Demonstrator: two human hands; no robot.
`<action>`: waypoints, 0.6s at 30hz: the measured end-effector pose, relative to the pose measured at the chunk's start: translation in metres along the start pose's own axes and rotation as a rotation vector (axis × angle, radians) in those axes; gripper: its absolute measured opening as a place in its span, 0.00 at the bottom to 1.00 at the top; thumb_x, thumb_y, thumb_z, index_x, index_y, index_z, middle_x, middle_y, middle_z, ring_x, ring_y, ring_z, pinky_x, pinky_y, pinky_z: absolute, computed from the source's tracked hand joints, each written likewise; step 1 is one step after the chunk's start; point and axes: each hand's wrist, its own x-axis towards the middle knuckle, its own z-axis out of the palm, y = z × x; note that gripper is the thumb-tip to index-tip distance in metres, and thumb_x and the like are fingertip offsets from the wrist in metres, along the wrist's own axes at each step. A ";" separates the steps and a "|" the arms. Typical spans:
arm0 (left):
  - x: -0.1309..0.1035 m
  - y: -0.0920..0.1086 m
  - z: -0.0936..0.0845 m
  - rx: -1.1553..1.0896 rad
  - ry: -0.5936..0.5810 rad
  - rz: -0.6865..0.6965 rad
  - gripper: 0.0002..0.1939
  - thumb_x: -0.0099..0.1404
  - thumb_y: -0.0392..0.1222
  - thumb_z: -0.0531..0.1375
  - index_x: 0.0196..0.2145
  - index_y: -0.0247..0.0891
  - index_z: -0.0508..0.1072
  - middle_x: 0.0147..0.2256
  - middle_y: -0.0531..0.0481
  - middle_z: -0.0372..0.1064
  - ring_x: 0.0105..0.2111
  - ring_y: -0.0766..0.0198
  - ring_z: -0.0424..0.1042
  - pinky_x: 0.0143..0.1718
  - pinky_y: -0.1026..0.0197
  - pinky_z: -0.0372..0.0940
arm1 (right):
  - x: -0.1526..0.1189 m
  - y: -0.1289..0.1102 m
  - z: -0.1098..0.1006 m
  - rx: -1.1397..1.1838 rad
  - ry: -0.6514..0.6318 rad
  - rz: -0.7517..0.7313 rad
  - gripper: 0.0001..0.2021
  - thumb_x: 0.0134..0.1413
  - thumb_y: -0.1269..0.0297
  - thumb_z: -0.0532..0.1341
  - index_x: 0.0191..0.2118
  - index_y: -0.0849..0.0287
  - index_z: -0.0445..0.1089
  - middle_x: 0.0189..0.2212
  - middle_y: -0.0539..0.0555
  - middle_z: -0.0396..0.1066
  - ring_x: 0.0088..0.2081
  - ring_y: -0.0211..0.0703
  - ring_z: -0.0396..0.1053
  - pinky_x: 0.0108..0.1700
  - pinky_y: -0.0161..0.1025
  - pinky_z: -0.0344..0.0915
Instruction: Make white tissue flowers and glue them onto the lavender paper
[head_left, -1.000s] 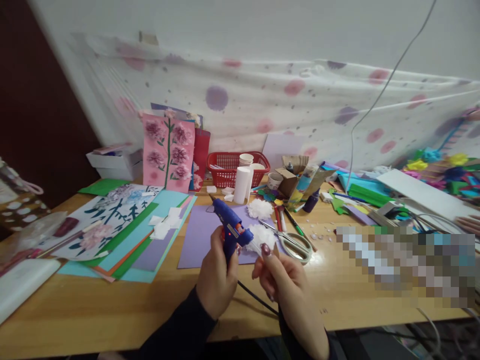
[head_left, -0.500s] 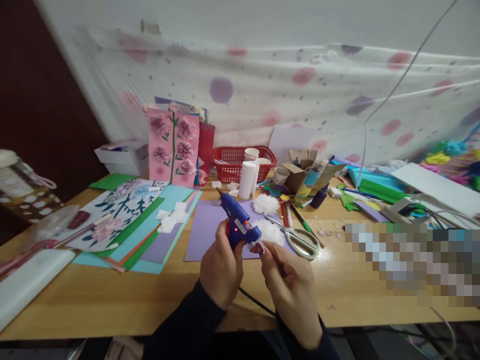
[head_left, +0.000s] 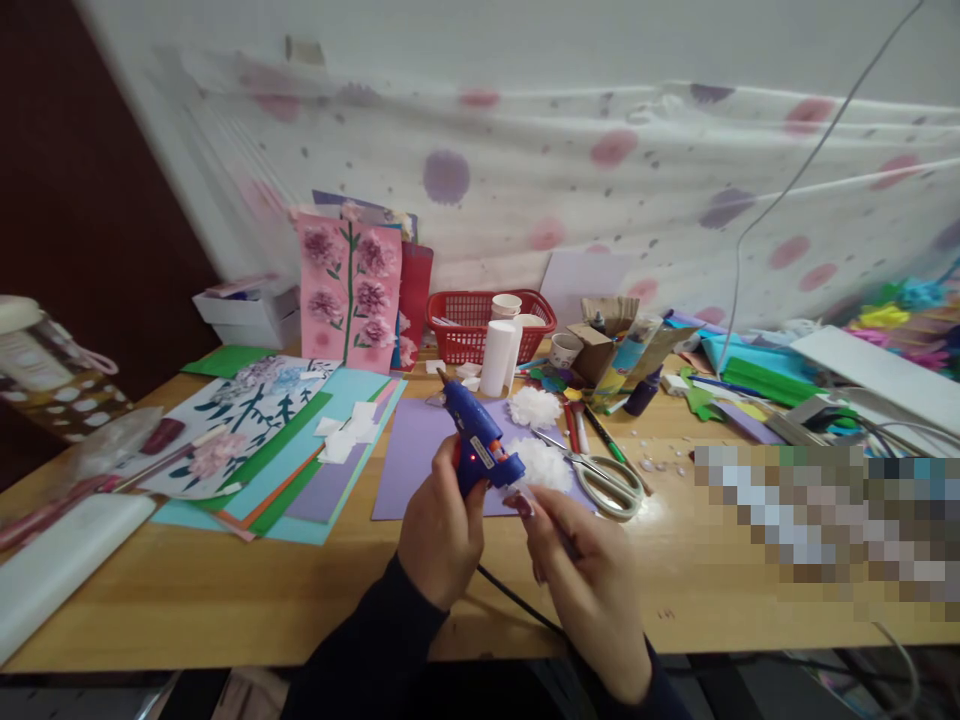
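My left hand (head_left: 441, 535) is wrapped round the handle of a blue hot glue gun (head_left: 474, 428), its nozzle tilted up and away to the left. A small red light glows on the gun's side. At the rear end of the gun, my right hand (head_left: 589, 575) pinches a translucent glue stick (head_left: 519, 494), mostly hidden by the fingers. Beyond the hands lies a purple sheet of paper (head_left: 412, 470) bearing two fluffy white paper flowers (head_left: 534, 407). Scissors (head_left: 611, 487) with pale handles rest at the sheet's right side.
A black cord (head_left: 514, 597) runs below the hands. Coloured paper sheets (head_left: 307, 500) and a flower picture lie at left. Behind stand white rolls (head_left: 496, 358), a red basket (head_left: 457, 347) and a cardboard box (head_left: 592, 350). Pens (head_left: 604, 435) lie at right.
My right hand has shifted slightly right and down at the gun's rear. My left hand still holds the glue gun in nearly the same place.
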 end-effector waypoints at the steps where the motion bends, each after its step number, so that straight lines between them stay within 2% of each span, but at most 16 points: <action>1: 0.001 -0.002 -0.001 -0.012 0.001 0.017 0.21 0.66 0.42 0.50 0.55 0.32 0.56 0.46 0.34 0.72 0.44 0.52 0.75 0.40 0.55 0.69 | 0.001 0.001 0.000 0.231 -0.126 0.196 0.17 0.60 0.52 0.54 0.34 0.61 0.71 0.12 0.43 0.52 0.13 0.31 0.48 0.15 0.29 0.49; 3: 0.003 -0.005 -0.002 -0.024 -0.011 0.041 0.22 0.66 0.43 0.50 0.55 0.32 0.56 0.46 0.35 0.72 0.44 0.52 0.74 0.41 0.55 0.69 | 0.003 0.004 -0.002 0.667 -0.409 0.504 0.22 0.58 0.44 0.51 0.31 0.60 0.68 0.11 0.39 0.43 0.12 0.29 0.36 0.11 0.28 0.40; 5: 0.005 -0.006 -0.004 -0.018 -0.043 0.050 0.22 0.66 0.44 0.50 0.55 0.33 0.57 0.45 0.37 0.73 0.42 0.52 0.75 0.40 0.55 0.69 | 0.004 0.006 -0.003 0.973 -0.571 0.654 0.20 0.57 0.44 0.52 0.31 0.58 0.65 0.11 0.36 0.38 0.12 0.28 0.28 0.09 0.26 0.33; 7: 0.005 -0.005 -0.006 -0.002 -0.060 0.053 0.22 0.65 0.44 0.51 0.55 0.34 0.57 0.42 0.39 0.74 0.40 0.53 0.75 0.38 0.55 0.69 | 0.003 0.006 -0.001 1.137 -0.570 0.696 0.15 0.55 0.50 0.56 0.30 0.57 0.63 0.11 0.34 0.36 0.12 0.27 0.23 0.09 0.25 0.29; 9: 0.004 -0.004 -0.007 0.009 -0.041 0.046 0.22 0.64 0.43 0.51 0.54 0.35 0.57 0.42 0.39 0.74 0.39 0.53 0.76 0.37 0.56 0.69 | 0.002 0.004 0.004 1.204 -0.519 0.670 0.12 0.54 0.54 0.59 0.29 0.57 0.63 0.10 0.34 0.36 0.11 0.26 0.22 0.09 0.24 0.29; 11: 0.003 -0.003 -0.007 0.020 -0.009 0.035 0.22 0.64 0.43 0.51 0.55 0.35 0.57 0.44 0.38 0.73 0.40 0.52 0.75 0.37 0.56 0.69 | 0.001 0.001 0.009 1.169 -0.490 0.611 0.12 0.54 0.55 0.60 0.29 0.58 0.64 0.08 0.34 0.39 0.10 0.26 0.26 0.09 0.24 0.33; 13: 0.002 -0.002 -0.006 0.035 0.000 0.033 0.22 0.64 0.42 0.51 0.55 0.35 0.56 0.45 0.38 0.73 0.41 0.52 0.75 0.38 0.56 0.69 | 0.002 -0.002 0.011 1.030 -0.426 0.519 0.14 0.56 0.54 0.58 0.28 0.60 0.65 0.08 0.36 0.41 0.10 0.26 0.31 0.11 0.25 0.36; 15: 0.002 -0.002 -0.004 0.046 -0.005 0.040 0.22 0.65 0.43 0.51 0.55 0.34 0.55 0.45 0.37 0.73 0.41 0.52 0.75 0.37 0.56 0.69 | 0.004 -0.004 0.011 0.783 -0.335 0.414 0.16 0.59 0.53 0.56 0.29 0.61 0.67 0.08 0.38 0.43 0.11 0.26 0.36 0.13 0.27 0.38; 18: 0.003 -0.003 -0.001 0.044 0.000 0.046 0.21 0.66 0.44 0.50 0.54 0.34 0.55 0.44 0.37 0.73 0.40 0.52 0.76 0.35 0.57 0.68 | 0.003 -0.006 0.005 0.282 -0.218 0.197 0.15 0.62 0.57 0.54 0.30 0.62 0.69 0.12 0.42 0.50 0.15 0.29 0.46 0.17 0.29 0.45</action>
